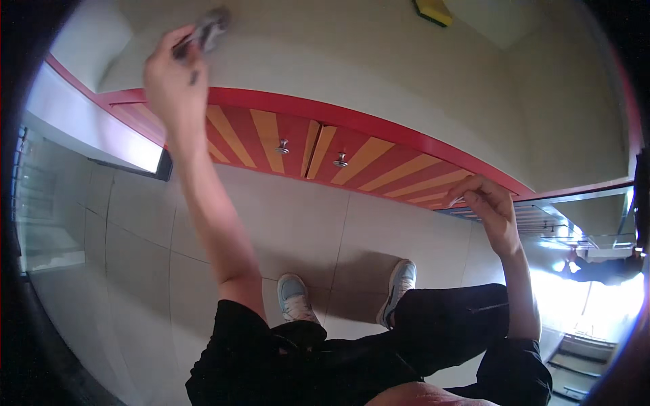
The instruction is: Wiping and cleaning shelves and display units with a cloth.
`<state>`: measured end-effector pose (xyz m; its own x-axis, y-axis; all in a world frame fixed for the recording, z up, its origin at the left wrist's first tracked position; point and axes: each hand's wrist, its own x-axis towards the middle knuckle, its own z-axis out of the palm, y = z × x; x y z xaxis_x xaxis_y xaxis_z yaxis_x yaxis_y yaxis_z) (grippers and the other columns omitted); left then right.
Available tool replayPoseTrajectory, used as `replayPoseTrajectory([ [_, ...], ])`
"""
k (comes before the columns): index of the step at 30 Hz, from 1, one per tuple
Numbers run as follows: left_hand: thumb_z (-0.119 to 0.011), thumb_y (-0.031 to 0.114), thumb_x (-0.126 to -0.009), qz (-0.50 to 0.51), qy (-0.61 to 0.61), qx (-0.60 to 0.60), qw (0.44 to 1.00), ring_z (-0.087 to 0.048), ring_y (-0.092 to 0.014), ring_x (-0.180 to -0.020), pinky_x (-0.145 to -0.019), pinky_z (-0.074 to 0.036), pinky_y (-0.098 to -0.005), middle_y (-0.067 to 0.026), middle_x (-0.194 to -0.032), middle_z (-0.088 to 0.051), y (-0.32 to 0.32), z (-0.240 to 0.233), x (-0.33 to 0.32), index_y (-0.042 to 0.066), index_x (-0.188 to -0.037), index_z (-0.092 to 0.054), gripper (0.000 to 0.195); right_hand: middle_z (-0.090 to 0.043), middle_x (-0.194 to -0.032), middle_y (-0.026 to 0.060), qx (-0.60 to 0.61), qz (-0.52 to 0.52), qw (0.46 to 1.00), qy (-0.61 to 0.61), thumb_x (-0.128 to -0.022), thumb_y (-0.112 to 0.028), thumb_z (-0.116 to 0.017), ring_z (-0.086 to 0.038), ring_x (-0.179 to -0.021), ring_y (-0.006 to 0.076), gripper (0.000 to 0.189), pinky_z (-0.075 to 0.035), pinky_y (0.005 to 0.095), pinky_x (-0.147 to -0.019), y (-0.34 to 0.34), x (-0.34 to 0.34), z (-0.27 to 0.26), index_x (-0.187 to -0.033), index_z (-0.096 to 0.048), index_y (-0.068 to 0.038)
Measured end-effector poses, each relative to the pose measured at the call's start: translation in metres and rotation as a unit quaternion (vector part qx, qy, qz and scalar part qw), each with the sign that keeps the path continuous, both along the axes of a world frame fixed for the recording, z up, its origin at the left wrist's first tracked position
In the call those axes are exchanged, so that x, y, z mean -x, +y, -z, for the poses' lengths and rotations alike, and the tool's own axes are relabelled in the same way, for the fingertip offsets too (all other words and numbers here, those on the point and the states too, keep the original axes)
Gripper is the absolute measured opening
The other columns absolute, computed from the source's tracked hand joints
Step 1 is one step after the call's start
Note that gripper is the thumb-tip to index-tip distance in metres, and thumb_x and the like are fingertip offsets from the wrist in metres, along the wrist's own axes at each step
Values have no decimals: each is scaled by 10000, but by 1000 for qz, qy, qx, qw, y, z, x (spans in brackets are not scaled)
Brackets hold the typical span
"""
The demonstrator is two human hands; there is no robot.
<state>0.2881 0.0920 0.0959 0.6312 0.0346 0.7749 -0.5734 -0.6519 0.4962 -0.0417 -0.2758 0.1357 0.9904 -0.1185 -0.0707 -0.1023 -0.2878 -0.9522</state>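
At the upper left, my left hand [177, 68] is raised over the pale surface [325, 56] and pinches a crumpled grey and dark item [210, 30], blurred, perhaps a cloth or film. On the right, my right hand [490, 210] is beside the red edge [401, 132] of the striped cabinet, with a small whitish scrap [457, 201] between thumb and fingers. A yellow sponge with a dark green side [434, 11] lies on the pale surface at the top.
Red and orange striped cabinet doors [376, 162] with metal knobs [340, 160] face me. My shoes [294, 297] stand on the tiled floor [218, 228]. At the far right is a glass-and-metal structure [563, 213], with a dark-sleeved person [604, 269] beyond.
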Motion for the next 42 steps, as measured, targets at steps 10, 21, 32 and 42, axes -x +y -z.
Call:
replayPoseTrajectory([
  [10,-747,119,-982,289,92,-117,946,-657,-139,-693,-568,-482,-257,-91,-967,-789,-131,-31,80,127,-1224,-770,243,-729,-1074,133,20,-18,999,-32,-1059,7,-578,-707,-968,219,168,-566,333,-883,10,-6,-8,-1156,-714,17],
  [21,-804,185,-955,103,53,164,980,-716,-155,-863,-794,-551,-267,-51,-985,-800,-75,-41,47,103,-1183,-817,243,-747,-1072,134,30,-61,997,-28,-1072,-39,-624,-740,-994,250,130,-578,348,-890,9,-2,-8,-1143,-722,6],
  [32,-723,136,-996,102,41,42,993,-726,-155,-871,-791,-565,-277,-31,-1071,-821,-44,-17,22,108,-1237,-790,252,-717,-1097,123,133,-115,984,25,-1097,-118,-634,-736,-1002,288,135,-619,376,-903,2,-4,-3,-1199,-689,-50],
  [42,-668,150,-1031,119,27,-7,993,-730,-185,-831,-852,-575,-339,-7,-1010,-826,-42,-26,20,79,-1218,-778,228,-757,-1119,131,147,-118,982,18,-1059,-59,-669,-760,-1028,295,143,-625,393,-919,5,-4,0,-1197,-704,-40],
])
